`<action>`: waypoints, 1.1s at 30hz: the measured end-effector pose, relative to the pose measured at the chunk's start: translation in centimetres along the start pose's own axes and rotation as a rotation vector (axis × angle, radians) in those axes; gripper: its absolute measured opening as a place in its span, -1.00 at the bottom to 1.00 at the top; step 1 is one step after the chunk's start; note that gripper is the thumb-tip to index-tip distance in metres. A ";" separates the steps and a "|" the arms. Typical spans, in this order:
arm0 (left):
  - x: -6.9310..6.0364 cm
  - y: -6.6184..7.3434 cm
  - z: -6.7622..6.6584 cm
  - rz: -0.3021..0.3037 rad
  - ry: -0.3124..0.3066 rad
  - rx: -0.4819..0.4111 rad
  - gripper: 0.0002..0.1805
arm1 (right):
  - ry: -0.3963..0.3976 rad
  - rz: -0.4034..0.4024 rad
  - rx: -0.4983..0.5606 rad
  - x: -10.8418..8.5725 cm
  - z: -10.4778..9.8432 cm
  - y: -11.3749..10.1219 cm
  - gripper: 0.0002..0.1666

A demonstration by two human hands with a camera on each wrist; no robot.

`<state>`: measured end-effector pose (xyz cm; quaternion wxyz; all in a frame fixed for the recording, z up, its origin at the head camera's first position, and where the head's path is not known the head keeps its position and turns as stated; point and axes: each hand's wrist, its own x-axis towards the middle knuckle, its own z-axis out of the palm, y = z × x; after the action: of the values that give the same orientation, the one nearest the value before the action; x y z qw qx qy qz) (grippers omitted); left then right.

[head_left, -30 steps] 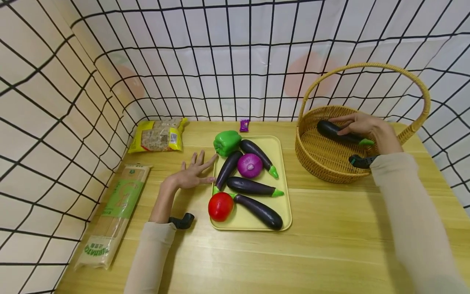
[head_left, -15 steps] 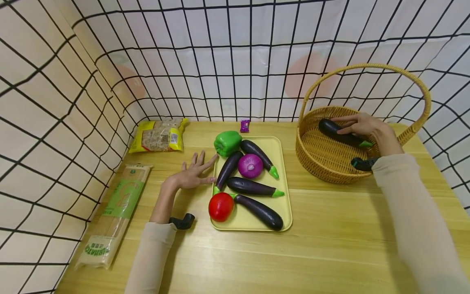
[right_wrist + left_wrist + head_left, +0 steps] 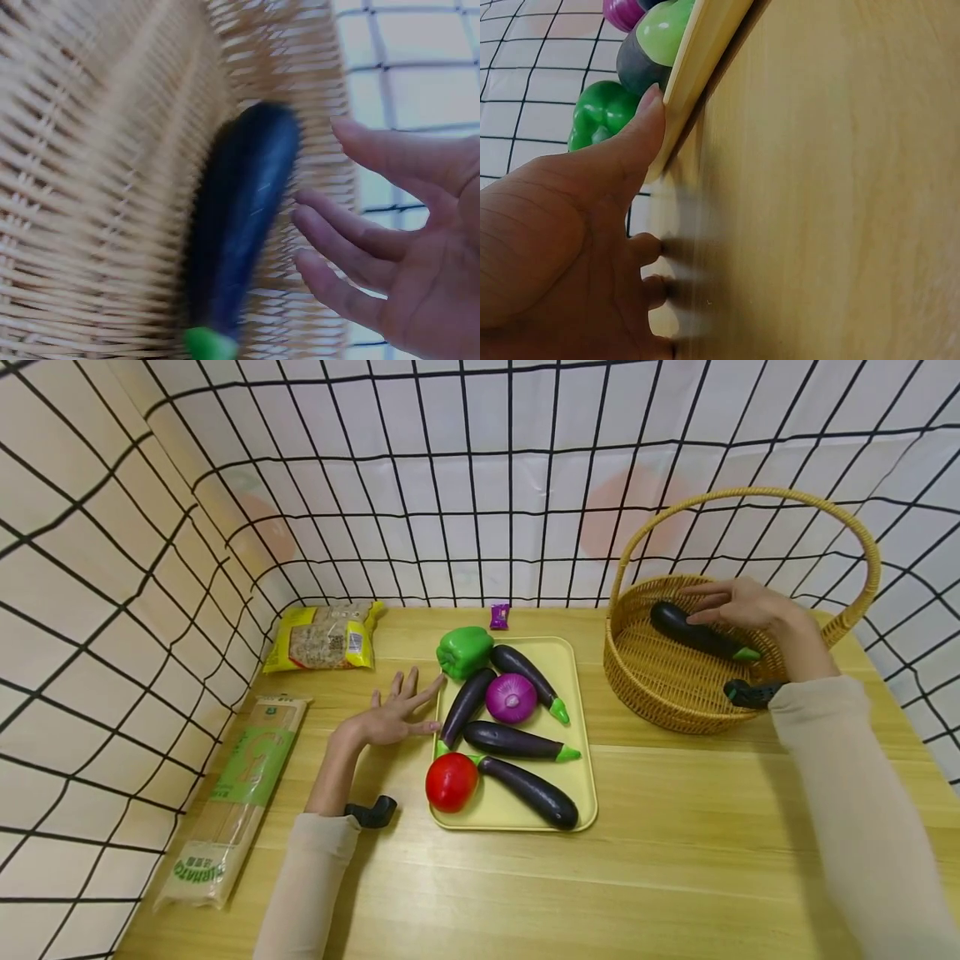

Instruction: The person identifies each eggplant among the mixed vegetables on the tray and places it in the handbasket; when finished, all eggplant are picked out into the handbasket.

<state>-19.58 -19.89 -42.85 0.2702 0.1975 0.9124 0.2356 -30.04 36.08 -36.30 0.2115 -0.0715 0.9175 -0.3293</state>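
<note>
A dark eggplant [image 3: 693, 631] with a green stem end lies in the wicker basket [image 3: 637, 693]. Just above it is my right hand [image 3: 750, 606]; in the right wrist view the fingers are apart from the eggplant [image 3: 244, 217] and hold nothing. My left hand [image 3: 386, 714] rests spread on the table, its thumb and index finger at the left edge of the yellow tray [image 3: 558, 652]. On that tray are several eggplants [image 3: 517, 741], a purple onion [image 3: 512, 697], a green bell pepper [image 3: 463, 652] and a red tomato [image 3: 452, 782].
The basket's tall handle [image 3: 750, 493] arches over the right hand. A yellow bag of dry food [image 3: 326, 637] and a long pack of noodles [image 3: 240, 793] lie on the left. A small purple packet [image 3: 498, 617] is behind the tray. Black wire mesh [image 3: 510, 485] surrounds the table.
My right hand has let go of the eggplant and lifted slightly up and to the right. The eggplant stays in the basket. The left hand has not moved.
</note>
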 end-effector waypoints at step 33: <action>-0.1 -0.1 0.0 -0.003 -0.013 0.001 -0.11 | -0.092 -0.393 0.209 1.3 16.2 -14.9 -0.31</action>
<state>-19.56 -20.06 -42.87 0.2763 0.1980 0.9110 0.2336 -24.29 14.96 -38.50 0.1913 -0.2415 0.8361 -0.4539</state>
